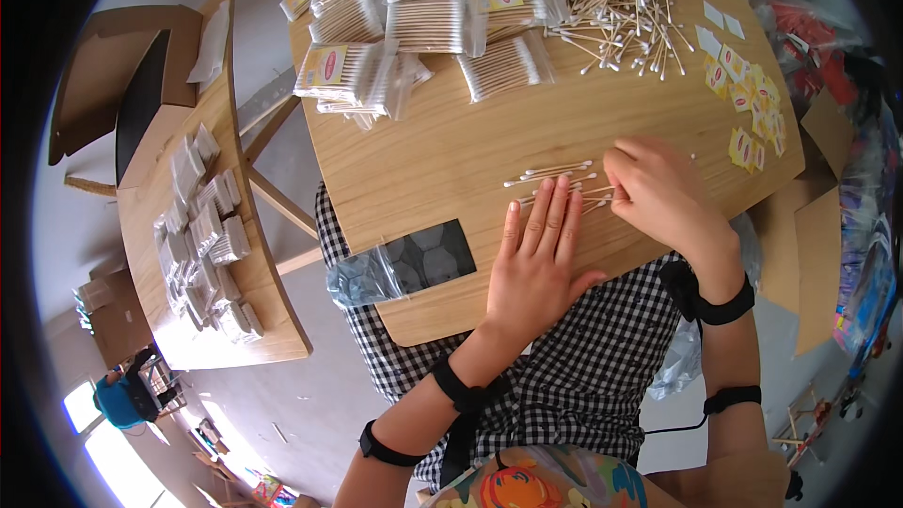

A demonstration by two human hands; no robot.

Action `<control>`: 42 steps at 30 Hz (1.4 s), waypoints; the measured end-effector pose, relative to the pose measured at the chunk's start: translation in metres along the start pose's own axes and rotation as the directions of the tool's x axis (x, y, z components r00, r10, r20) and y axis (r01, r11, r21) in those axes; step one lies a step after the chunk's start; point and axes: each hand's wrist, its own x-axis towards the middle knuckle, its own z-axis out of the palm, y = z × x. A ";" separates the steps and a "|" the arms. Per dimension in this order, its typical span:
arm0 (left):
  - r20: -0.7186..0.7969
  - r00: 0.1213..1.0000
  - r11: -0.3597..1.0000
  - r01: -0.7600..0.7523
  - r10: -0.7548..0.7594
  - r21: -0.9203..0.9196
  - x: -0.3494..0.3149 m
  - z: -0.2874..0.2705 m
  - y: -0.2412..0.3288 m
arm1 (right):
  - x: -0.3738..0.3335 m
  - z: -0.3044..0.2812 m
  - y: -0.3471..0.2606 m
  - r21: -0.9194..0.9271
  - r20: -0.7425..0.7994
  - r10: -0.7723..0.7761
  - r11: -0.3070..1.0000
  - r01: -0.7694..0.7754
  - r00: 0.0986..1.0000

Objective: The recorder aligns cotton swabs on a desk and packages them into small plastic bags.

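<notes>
Several white-tipped cotton swabs (555, 171) lie side by side on the wooden table (433, 155) in front of me. My left hand (536, 263) rests flat on part of this small row, its fingers stretched out. At the right ends of the swabs is my right hand (654, 193), closed with the fingers curled in; whatever it may pinch is hidden. Left of my left hand, a dark phone-like slab (433, 257) with a hexagon pattern lies partly inside a clear plastic bag (362, 277).
Bagged cotton swabs (423, 26) are stacked at the far left, beside a large loose pile of swabs (611, 0). Small yellow and white cards (752, 99) lie far right. A second table (273, 329) holds more packed bags (207, 226). Cardboard boxes (814, 254) stand right.
</notes>
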 end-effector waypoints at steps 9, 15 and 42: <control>-0.028 1.000 1.000 -0.001 0.000 -0.022 -0.002 -0.001 -0.002 | -0.076 0.004 0.049 0.494 -0.202 0.606 0.741 -0.455 0.769; -0.167 0.981 0.987 0.073 -0.096 -0.140 0.002 -0.004 -0.006 | -0.067 0.032 0.038 0.481 -0.275 0.739 0.660 -0.578 0.615; -0.032 0.995 0.993 0.100 -0.098 0.055 0.009 0.000 0.011 | -0.052 0.035 -0.006 0.373 -0.379 0.222 0.925 -0.071 0.898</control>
